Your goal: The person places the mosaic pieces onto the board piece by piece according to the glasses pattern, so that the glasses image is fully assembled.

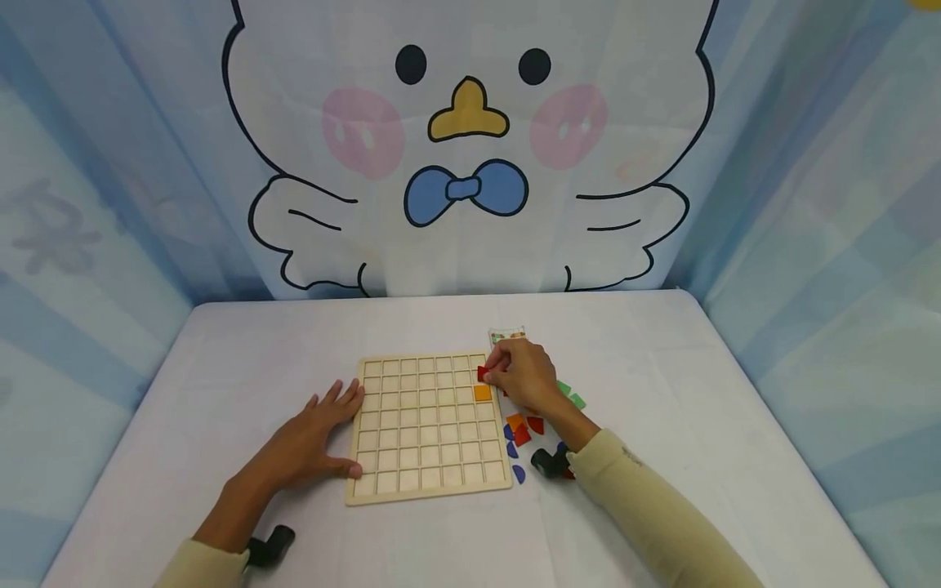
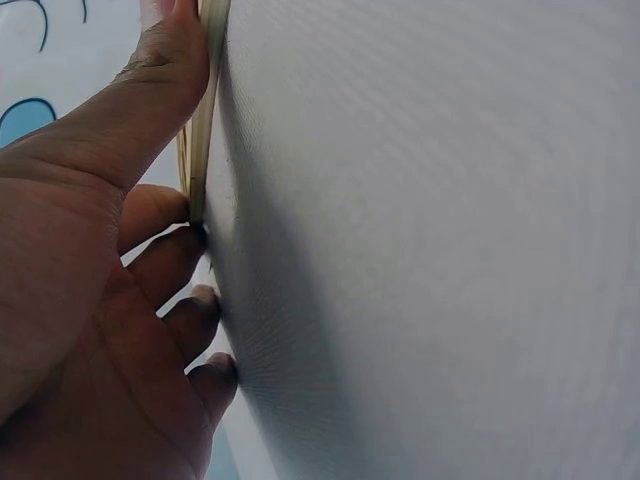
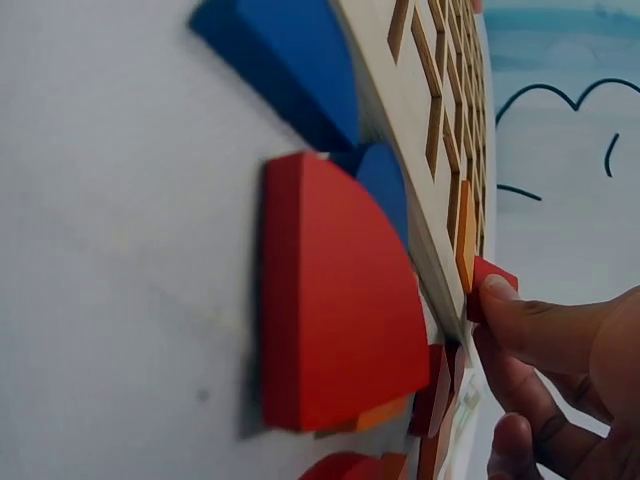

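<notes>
A pale wooden board (image 1: pixel 430 482) with raised ribs dividing it into square compartments lies on the smooth white cloth (image 1: pixel 294 343). The left hand (image 1: pixel 312 437) has its fingers spread, not clasped, thumb and fingertips touching the board's left edge. The right hand (image 1: pixel 524 376) pinches one small flat red piece (image 1: pixel 482 373) between thumb and fingertips at the board's far right corner; the fingers cover part of it, so its full outline and whether it touches the wood cannot be told. One smooth orange square tile (image 1: pixel 482 394) is just beside it, in the right-hand column. Right of the board, two green pieces (image 1: pixel 577 401) and three curved blue pieces (image 1: pixel 519 474) show, near a thick red quarter-round block (image 3: pixel 345 300); overlap and the right forearm obscure the full count. One printed card (image 1: pixel 507 333) is partly hidden behind the right hand.
</notes>
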`<state>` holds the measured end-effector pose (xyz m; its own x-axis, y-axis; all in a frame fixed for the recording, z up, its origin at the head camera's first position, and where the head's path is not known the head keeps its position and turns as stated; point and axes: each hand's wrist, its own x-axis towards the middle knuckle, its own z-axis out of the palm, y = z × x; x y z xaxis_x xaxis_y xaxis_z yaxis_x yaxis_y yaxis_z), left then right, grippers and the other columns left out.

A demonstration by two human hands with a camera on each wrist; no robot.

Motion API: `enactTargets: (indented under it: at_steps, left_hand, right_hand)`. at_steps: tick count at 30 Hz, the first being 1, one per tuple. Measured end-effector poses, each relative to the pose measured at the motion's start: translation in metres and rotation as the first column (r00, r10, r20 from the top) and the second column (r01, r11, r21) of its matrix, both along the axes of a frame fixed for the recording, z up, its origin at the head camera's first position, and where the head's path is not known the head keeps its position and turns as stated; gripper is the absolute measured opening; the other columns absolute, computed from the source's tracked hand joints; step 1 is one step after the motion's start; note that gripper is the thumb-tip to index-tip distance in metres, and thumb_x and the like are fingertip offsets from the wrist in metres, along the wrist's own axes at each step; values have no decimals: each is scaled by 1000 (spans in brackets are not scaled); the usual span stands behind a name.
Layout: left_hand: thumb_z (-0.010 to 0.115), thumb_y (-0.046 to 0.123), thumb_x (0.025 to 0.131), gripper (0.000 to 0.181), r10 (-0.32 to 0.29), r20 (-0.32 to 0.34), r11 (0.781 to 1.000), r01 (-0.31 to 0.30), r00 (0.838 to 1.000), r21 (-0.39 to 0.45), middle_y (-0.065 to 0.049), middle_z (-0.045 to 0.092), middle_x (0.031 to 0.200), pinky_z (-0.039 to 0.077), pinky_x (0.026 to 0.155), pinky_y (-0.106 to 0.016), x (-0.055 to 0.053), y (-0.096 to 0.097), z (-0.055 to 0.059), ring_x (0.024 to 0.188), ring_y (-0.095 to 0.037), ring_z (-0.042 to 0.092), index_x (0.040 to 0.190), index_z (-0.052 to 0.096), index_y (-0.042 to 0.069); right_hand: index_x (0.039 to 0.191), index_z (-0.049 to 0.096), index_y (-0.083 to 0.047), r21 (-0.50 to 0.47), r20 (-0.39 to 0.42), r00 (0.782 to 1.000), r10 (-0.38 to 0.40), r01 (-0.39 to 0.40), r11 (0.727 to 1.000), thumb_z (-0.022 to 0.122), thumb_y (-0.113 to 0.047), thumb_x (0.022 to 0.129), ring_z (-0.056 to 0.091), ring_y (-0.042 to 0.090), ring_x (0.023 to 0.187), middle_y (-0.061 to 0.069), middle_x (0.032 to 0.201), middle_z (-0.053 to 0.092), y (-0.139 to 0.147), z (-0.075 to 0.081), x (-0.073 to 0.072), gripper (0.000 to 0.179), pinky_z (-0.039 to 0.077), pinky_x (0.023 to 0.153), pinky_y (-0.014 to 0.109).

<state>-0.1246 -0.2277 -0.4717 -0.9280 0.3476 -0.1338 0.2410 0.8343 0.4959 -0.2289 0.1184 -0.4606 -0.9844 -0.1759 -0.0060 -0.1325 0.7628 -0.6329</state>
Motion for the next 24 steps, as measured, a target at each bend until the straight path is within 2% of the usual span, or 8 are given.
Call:
enactTargets:
  at_steps: [4, 14, 24]
  left_hand:
    - [94, 50, 69, 126, -5, -11, 1000, 5, 1000, 0, -18, 24, 175, 17, 131, -67, 0, 1, 2, 163, -47, 19, 166, 29, 4]
    - [94, 53, 68, 127, 2, -3, 1000, -2, 1000, 10, -17, 24, 175, 16, 132, -67, 0, 0, 1, 163, -46, 18, 167, 30, 5]
    - [95, 50, 69, 126, 2, -1, 1000, -2, 1000, 10, -17, 24, 175, 16, 131, -68, 0, -1, 1, 164, -46, 18, 167, 30, 4]
  right_hand:
    - [91, 74, -18, 25, -21, 1000, 14, -13, 1000, 86, -20, 91, 62, 14, 74, -4, 79, 70, -5, 2, 0, 12, 48, 66, 28]
    - [89, 75, -19, 75, 2, 1000, 3, -3, 997, 85, -20, 92, 62, 16, 75, -4, 78, 68, -13, 4, 0, 10, 48, 65, 30]
    - [95, 85, -19, 200, -17, 1000, -18, 21, 980, 87, -26, 91, 66, 14, 79, -4, 87, 79, -16, 7, 2, 8, 52, 68, 30]
